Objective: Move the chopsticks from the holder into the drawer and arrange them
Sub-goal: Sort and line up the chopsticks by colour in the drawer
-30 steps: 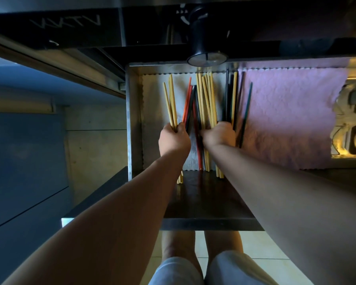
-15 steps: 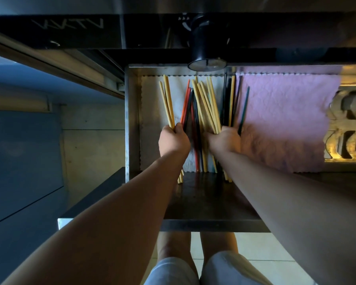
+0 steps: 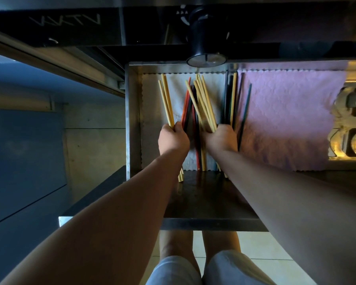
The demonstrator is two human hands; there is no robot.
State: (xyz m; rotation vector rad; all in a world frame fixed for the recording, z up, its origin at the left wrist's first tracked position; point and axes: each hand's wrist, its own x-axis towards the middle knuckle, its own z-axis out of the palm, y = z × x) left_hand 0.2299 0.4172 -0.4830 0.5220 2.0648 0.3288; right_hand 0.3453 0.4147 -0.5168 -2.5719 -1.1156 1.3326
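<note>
Hands (image 3: 173, 138) (image 3: 221, 138) gripping chopsticks (image 3: 202, 105), drawer (image 3: 132, 120) left edge near

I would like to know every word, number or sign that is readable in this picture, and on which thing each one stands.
"VTAV" or similar: pale, faint letters on the dark panel at the top left. They look upside down or mirrored, so the reading is uncertain.
Small white marks beside the black knob: too small to read.
Chopsticks, cloths, drawer: no text visible.
</note>
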